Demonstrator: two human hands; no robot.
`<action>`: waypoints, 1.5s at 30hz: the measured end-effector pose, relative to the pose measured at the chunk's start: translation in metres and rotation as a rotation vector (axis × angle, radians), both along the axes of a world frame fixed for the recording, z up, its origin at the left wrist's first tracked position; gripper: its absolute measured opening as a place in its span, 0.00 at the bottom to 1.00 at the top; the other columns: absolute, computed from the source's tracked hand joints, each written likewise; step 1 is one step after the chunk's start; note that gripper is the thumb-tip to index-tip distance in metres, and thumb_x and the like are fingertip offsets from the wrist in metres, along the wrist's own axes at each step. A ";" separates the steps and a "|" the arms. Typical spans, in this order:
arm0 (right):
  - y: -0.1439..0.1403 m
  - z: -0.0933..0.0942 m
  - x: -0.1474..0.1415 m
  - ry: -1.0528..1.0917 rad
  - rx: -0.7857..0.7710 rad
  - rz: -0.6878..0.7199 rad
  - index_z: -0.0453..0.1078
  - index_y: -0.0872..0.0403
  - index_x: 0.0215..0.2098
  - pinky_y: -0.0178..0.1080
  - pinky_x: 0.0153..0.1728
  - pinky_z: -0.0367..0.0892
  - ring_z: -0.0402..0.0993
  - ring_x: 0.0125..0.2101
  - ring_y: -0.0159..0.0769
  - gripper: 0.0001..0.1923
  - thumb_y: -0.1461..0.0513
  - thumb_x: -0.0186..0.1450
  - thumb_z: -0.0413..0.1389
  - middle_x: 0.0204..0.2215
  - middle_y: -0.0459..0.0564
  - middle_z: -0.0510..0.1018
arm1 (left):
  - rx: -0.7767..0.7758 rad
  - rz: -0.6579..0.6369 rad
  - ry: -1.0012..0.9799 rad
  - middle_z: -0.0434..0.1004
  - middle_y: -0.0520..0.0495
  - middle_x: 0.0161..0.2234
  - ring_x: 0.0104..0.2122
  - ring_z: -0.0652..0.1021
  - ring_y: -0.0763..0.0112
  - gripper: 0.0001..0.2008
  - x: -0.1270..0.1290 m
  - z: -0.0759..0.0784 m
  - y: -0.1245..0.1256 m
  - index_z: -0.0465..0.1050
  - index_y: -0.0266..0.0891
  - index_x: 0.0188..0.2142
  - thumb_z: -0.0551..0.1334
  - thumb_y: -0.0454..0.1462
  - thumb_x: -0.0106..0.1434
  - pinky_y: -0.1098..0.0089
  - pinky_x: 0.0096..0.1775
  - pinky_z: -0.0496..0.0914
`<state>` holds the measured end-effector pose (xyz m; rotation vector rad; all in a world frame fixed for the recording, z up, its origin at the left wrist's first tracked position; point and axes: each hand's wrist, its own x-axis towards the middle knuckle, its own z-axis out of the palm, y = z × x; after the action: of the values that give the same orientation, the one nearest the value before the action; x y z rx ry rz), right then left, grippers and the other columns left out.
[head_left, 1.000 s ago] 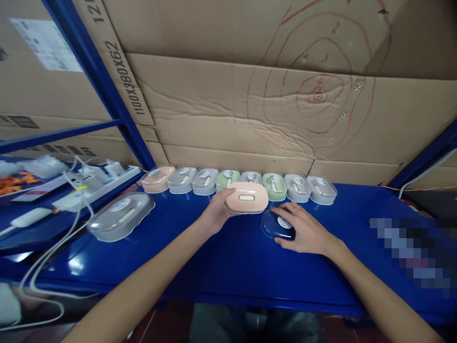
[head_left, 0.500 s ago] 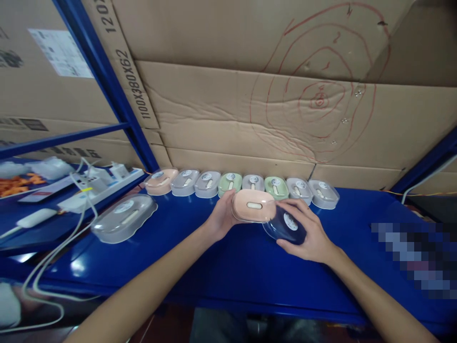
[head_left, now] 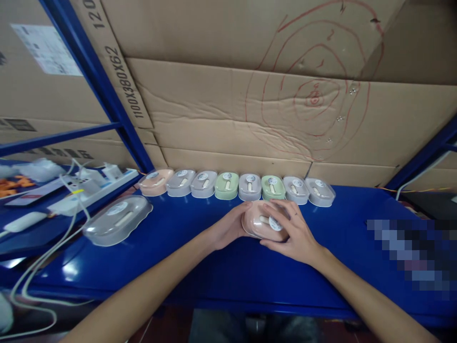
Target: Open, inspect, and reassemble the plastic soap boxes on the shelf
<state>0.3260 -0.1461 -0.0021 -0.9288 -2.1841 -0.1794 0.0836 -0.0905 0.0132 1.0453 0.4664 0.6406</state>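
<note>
On the blue surface (head_left: 214,267), before a far row of boxes (head_left: 235,186), lay the pink box (head_left: 262,227), long axis left-right. The left hand (head_left: 230,229) cupped its left end; the right hand (head_left: 293,233) (fingers spread) pressed on top.

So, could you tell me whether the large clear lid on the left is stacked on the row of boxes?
No, the large clear lid lies alone on the blue table.

A blue shelf (head_left: 214,267) carries eight lidded boxes (head_left: 237,186) in a row and a larger clear box (head_left: 117,219).
</note>
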 end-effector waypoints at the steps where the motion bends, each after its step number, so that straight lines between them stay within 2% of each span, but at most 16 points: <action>1: 0.000 0.000 0.000 0.005 0.004 -0.001 0.54 0.39 0.80 0.66 0.62 0.70 0.68 0.66 0.62 0.49 0.48 0.68 0.70 0.69 0.59 0.69 | 0.011 0.014 0.007 0.77 0.31 0.65 0.61 0.78 0.42 0.31 0.000 0.000 0.000 0.75 0.39 0.65 0.67 0.55 0.72 0.52 0.54 0.76; 5: -0.002 0.001 -0.002 0.016 0.005 0.002 0.53 0.39 0.80 0.66 0.63 0.70 0.68 0.66 0.61 0.50 0.49 0.68 0.70 0.69 0.59 0.69 | 0.044 0.036 0.038 0.77 0.32 0.64 0.58 0.80 0.44 0.33 -0.001 0.000 -0.003 0.74 0.41 0.65 0.74 0.52 0.67 0.53 0.51 0.78; 9: -0.004 0.002 -0.003 0.027 -0.019 0.018 0.53 0.40 0.80 0.66 0.63 0.70 0.67 0.66 0.61 0.48 0.50 0.69 0.70 0.68 0.59 0.68 | 0.095 0.059 0.101 0.77 0.35 0.62 0.58 0.80 0.49 0.34 -0.002 0.004 -0.008 0.74 0.43 0.63 0.79 0.48 0.61 0.60 0.49 0.77; 15: -0.006 0.002 -0.006 0.039 -0.075 0.034 0.53 0.39 0.80 0.69 0.63 0.70 0.67 0.67 0.62 0.48 0.49 0.68 0.70 0.69 0.60 0.67 | 0.123 0.084 0.132 0.80 0.36 0.57 0.55 0.81 0.52 0.34 -0.001 0.006 -0.012 0.76 0.42 0.61 0.81 0.47 0.59 0.62 0.47 0.76; 17: -0.006 0.003 -0.005 0.096 -0.136 0.035 0.58 0.40 0.78 0.67 0.64 0.71 0.68 0.67 0.61 0.45 0.49 0.69 0.69 0.69 0.60 0.68 | 0.144 0.096 0.117 0.80 0.38 0.56 0.54 0.81 0.52 0.33 -0.001 0.004 -0.011 0.76 0.42 0.60 0.81 0.44 0.59 0.62 0.47 0.75; 20: -0.004 0.005 -0.002 0.280 -0.249 0.018 0.64 0.44 0.75 0.62 0.65 0.71 0.72 0.65 0.57 0.33 0.51 0.74 0.63 0.67 0.60 0.72 | 0.178 0.114 0.122 0.82 0.39 0.53 0.52 0.81 0.54 0.32 -0.003 0.004 -0.007 0.76 0.42 0.60 0.80 0.41 0.58 0.63 0.46 0.73; 23: 0.001 0.007 0.004 0.515 -0.447 0.024 0.71 0.46 0.68 0.57 0.62 0.74 0.79 0.59 0.52 0.25 0.49 0.76 0.60 0.60 0.57 0.81 | 0.207 0.129 0.120 0.83 0.41 0.52 0.51 0.80 0.55 0.31 -0.005 0.005 -0.005 0.78 0.42 0.59 0.79 0.38 0.57 0.64 0.47 0.72; 26: 0.006 0.007 0.007 0.669 -0.727 0.077 0.78 0.49 0.58 0.51 0.53 0.80 0.84 0.51 0.50 0.25 0.44 0.71 0.65 0.54 0.55 0.86 | 0.223 0.139 0.112 0.83 0.41 0.53 0.51 0.80 0.55 0.32 -0.007 0.007 -0.004 0.79 0.42 0.59 0.80 0.38 0.55 0.65 0.46 0.72; 28: 0.009 0.007 0.008 0.742 -0.842 0.103 0.79 0.50 0.55 0.47 0.49 0.80 0.85 0.48 0.48 0.27 0.42 0.68 0.68 0.51 0.54 0.87 | 0.194 0.153 0.118 0.83 0.40 0.52 0.50 0.81 0.55 0.32 -0.007 0.008 -0.003 0.78 0.41 0.59 0.80 0.39 0.55 0.64 0.45 0.73; 34: 0.009 0.004 0.002 0.889 -0.981 0.138 0.76 0.52 0.46 0.41 0.42 0.79 0.84 0.40 0.41 0.26 0.45 0.62 0.74 0.43 0.53 0.87 | 0.138 0.286 0.133 0.85 0.41 0.41 0.40 0.83 0.60 0.27 -0.005 0.008 0.001 0.80 0.38 0.54 0.80 0.46 0.60 0.62 0.43 0.76; 37: 0.008 0.005 0.001 0.911 -1.064 0.164 0.75 0.52 0.45 0.42 0.41 0.79 0.84 0.38 0.40 0.27 0.47 0.59 0.77 0.41 0.51 0.87 | 0.166 0.288 0.152 0.86 0.40 0.43 0.40 0.83 0.61 0.26 -0.006 0.008 0.002 0.81 0.39 0.55 0.78 0.48 0.62 0.63 0.43 0.75; 40: 0.006 0.005 0.000 0.882 -1.125 0.209 0.76 0.52 0.48 0.43 0.44 0.79 0.86 0.41 0.43 0.27 0.49 0.58 0.78 0.42 0.52 0.88 | 0.202 0.247 0.176 0.86 0.39 0.45 0.42 0.82 0.59 0.27 -0.009 0.010 0.004 0.83 0.40 0.56 0.78 0.49 0.62 0.63 0.42 0.73; 45: 0.005 0.001 -0.003 0.802 -1.113 0.209 0.76 0.52 0.45 0.45 0.44 0.78 0.85 0.42 0.44 0.26 0.46 0.59 0.76 0.43 0.53 0.87 | 0.261 0.220 0.199 0.86 0.39 0.48 0.45 0.82 0.56 0.24 -0.012 0.010 0.007 0.83 0.41 0.57 0.75 0.50 0.66 0.62 0.44 0.73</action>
<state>0.3228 -0.1410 -0.0015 -1.0338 -1.4743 1.3845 0.0713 -0.0831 0.0229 1.3243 0.6910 0.8112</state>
